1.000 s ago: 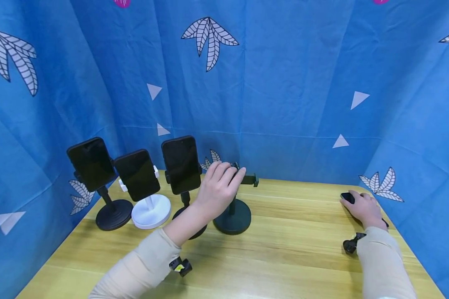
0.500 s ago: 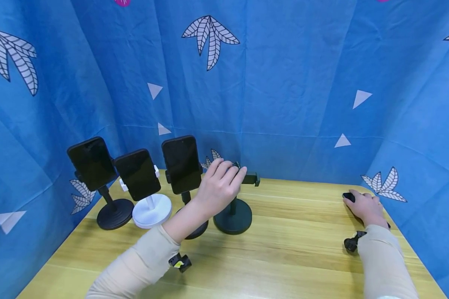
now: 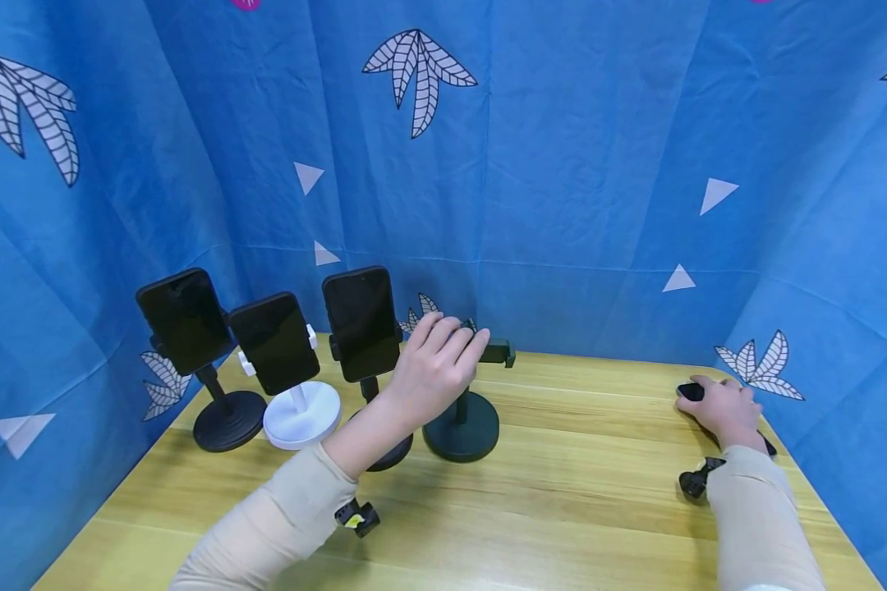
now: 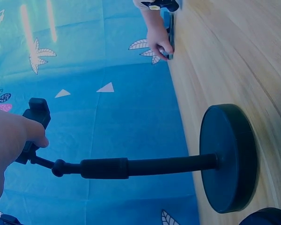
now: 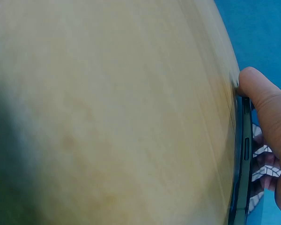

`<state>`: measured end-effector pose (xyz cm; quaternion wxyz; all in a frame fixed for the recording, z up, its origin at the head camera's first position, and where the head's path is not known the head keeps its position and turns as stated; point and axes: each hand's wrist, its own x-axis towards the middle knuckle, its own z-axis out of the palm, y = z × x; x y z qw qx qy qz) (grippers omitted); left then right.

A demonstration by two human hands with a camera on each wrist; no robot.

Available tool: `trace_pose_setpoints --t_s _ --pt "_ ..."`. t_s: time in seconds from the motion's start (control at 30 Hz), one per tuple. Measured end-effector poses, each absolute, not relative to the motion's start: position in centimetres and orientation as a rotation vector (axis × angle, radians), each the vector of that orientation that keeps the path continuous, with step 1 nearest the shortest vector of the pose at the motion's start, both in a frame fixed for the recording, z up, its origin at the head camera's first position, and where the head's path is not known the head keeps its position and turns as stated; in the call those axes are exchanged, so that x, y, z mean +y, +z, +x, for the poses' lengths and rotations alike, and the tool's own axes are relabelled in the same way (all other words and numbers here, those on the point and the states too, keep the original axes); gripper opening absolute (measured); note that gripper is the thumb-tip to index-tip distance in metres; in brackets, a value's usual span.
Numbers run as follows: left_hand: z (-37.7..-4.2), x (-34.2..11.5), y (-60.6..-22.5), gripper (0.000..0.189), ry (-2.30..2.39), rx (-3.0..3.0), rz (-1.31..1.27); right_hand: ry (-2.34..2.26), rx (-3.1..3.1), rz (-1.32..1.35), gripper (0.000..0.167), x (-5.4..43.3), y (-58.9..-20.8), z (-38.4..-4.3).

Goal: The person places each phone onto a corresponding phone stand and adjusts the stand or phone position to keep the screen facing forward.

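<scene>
My left hand holds the clamp head of an upright dark green phone stand; the hand hides much of the clamp in the head view. In the left wrist view the thumb lies against the clamp, above the ribbed stem and thick round base. Far to the right, my right hand grips a dark smartphone low at the tabletop. The right wrist view shows the thumb at one end of the phone's edge, with the other fingers partly hidden behind it.
Left of the green stand, a black stand, a white stand and another black stand each carry a phone. A blue patterned curtain surrounds the back and sides of the wooden table.
The right hand's phone has turned slightly, its near end shifting right. The left hand stays on the stand's clamp. The head view has shifted a little.
</scene>
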<state>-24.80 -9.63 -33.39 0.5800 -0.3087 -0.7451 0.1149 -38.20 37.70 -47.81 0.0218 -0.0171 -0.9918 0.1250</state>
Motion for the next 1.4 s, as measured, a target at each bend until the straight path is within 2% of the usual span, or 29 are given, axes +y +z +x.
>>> trace_pose_setpoints --t_s 0.73,1.4 --pt "-24.8 -9.5 -33.4 0.024 0.298 -1.727 -0.687 0.444 -2.909 -0.032 0.073 37.2 -46.7 -36.6" --pt "-24.8 -9.7 -33.4 0.026 0.289 -1.74 -0.681 0.48 -2.617 -0.02 0.054 35.5 -43.6 -34.1"
